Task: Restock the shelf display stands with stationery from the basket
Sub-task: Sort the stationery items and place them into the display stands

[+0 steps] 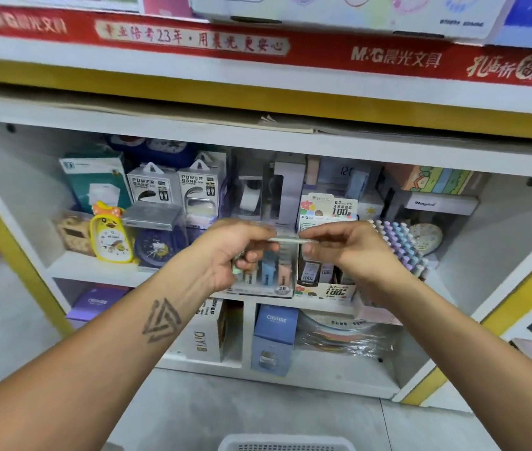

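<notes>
Both hands are raised in front of the middle shelf. My left hand [242, 252] and my right hand [339, 249] each pinch an end of a thin pale stick-like stationery item [287, 239] held level between them. My left hand also holds a small green piece low in its fingers. Right behind the hands stand a clear display stand with pastel items [271, 275] and a pencil-lead display stand marked 0.7 and 100 [326, 284]. The white basket's rim [285, 443] shows at the bottom edge.
A rack of pastel pens [401, 245] stands to the right of the stands. A yellow duck clock [112, 236] and power bank boxes [173, 187] fill the left of the shelf. Blue and white boxes [274, 336] sit on the lower shelf.
</notes>
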A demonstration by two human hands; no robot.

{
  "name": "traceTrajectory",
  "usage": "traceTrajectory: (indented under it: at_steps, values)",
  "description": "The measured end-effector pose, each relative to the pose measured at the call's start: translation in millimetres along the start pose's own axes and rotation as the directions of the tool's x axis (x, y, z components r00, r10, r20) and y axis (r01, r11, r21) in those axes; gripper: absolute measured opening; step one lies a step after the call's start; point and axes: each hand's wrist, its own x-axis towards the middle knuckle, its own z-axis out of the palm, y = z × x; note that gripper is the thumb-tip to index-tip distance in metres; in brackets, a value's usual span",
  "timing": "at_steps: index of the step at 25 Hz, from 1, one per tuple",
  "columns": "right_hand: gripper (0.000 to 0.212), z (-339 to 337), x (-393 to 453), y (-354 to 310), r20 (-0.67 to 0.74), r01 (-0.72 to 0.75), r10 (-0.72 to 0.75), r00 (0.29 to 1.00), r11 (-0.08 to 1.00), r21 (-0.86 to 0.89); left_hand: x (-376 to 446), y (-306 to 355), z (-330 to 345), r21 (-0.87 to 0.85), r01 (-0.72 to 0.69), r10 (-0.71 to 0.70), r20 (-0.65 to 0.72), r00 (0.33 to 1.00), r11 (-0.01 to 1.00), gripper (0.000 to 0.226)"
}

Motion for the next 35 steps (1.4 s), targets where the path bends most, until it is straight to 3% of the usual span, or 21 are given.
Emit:
traceTrajectory:
  at_steps: [3, 8, 11, 15, 19, 30, 35]
  values:
    - [0.021, 5.9, 4.3, -3.5, -0.004, -0.032, 0.034, 0.999, 0.976, 0.216, -0.1, -3.5, -9.7, 0.093, -0.062, 0.066, -0.046, 0.997, 0.994, 0.017]
    - [0.016, 11.7, 14.4, -7.6, -0.089, -0.009, 0.021, 0.996, 0.991, 0.136, 1.0, 2.4, -19.1, 0.125, 0.027, -0.012, -0.123, 0.992, 0.992, 0.02]
    - [0.012, 12.4, 30.1, -12.7, -0.178, 0.069, -0.097, 0.979, 0.985, -0.156, 2.4, 12.9, -38.1, -0.001, 0.123, -0.121, -0.17, 0.978, 0.992, 0.021]
    - [0.014, 26.7, 60.8, -12.7, -0.075, 0.188, -0.303, 0.95, 0.746, -0.639, 2.4, 20.2, -54.1, -0.176, 0.113, -0.142, -0.162, 0.976, 0.978, 0.021]
    - [0.014, 49.6, 91.5, -6.4, 0.001, 0.264, -0.401, 0.916, 0.603, -0.753, 7.5, 22.2, -56.5, -0.199, 0.064, -0.1, -0.178, 0.979, 0.978, 0.015]
    - [0.013, 94.2, 140.0, 18.9, 0.213, 0.282, -0.199, 0.957, 0.451, -0.847, 13.9, 20.5, -64.1, -0.161, 0.114, -0.149, -0.229, 0.962, 0.98, 0.027]
    - [0.017, 99.3, 150.6, 20.4, 0.268, 0.276, -0.08, 0.96, 0.424, -0.862, 10.7, 21.4, -60.9, -0.174, 0.091, -0.133, -0.246, 0.96, 0.981, 0.014]
